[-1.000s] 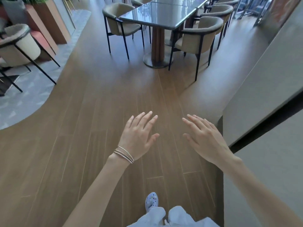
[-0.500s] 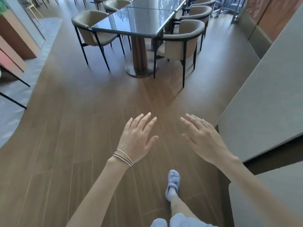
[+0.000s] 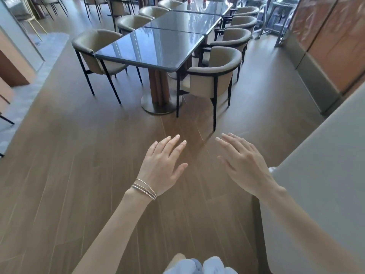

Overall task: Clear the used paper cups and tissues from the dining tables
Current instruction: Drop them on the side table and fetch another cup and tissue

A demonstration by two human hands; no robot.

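Both hands, left hand (image 3: 162, 167) and right hand (image 3: 243, 163), hover empty above wooden floor (image 3: 79, 155) near dining tables (image 3: 152, 48).

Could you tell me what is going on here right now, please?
A person faces a row of dark dining tables with beige chairs along both sides. The left hand and right hand are held out over the wooden floor, fingers straight, holding nothing. The nearest tabletop shows no cups or tissues.
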